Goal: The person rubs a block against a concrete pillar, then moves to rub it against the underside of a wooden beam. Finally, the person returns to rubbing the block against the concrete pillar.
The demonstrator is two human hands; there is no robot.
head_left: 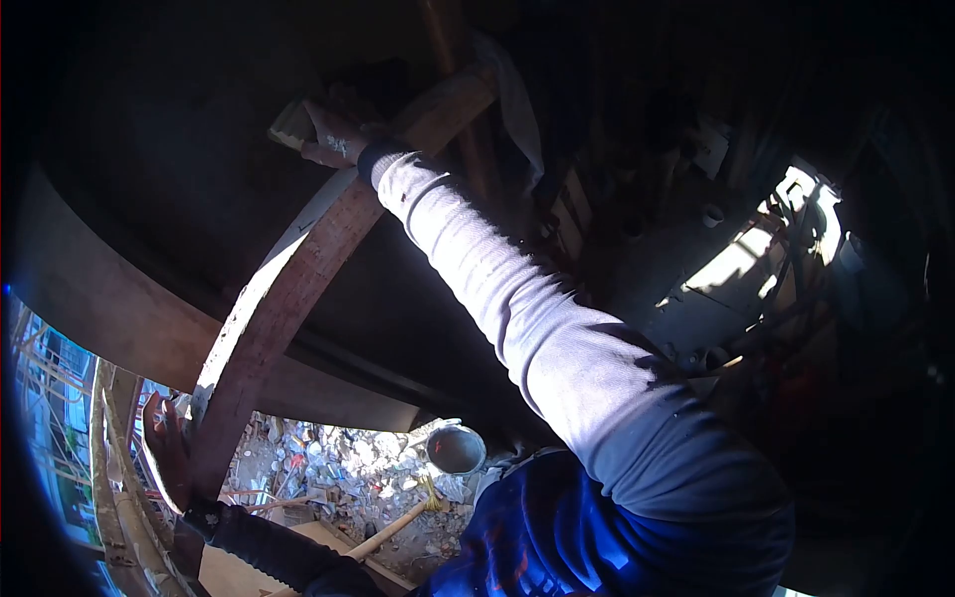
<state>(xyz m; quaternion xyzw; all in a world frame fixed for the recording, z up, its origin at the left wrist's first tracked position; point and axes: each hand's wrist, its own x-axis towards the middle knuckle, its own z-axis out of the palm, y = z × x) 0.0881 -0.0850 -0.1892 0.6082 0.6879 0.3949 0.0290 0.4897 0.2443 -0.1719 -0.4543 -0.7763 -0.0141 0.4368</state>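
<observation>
My right hand (336, 137), with white smears on it, reaches out at the upper left. Its fingers are closed around a pale, yellowish block (290, 125) held close to a dark, smooth surface. Whether the block is a sponge I cannot tell. A long wooden beam (288, 264) runs diagonally beneath my right wrist, its upper face sunlit. At the lower left, my left hand (166, 450) is beside the beam's lower end, in shadow, its fingers extended upward and apart.
Below lie scattered rubble (348, 463) and a dark bucket (456, 450). A wooden-handled tool (393, 529) leans near a board (239, 572). Curved-looking poles (109, 468) stand at far left. A cloth (515, 104) hangs by the beam's upper end. The right side is mostly dark.
</observation>
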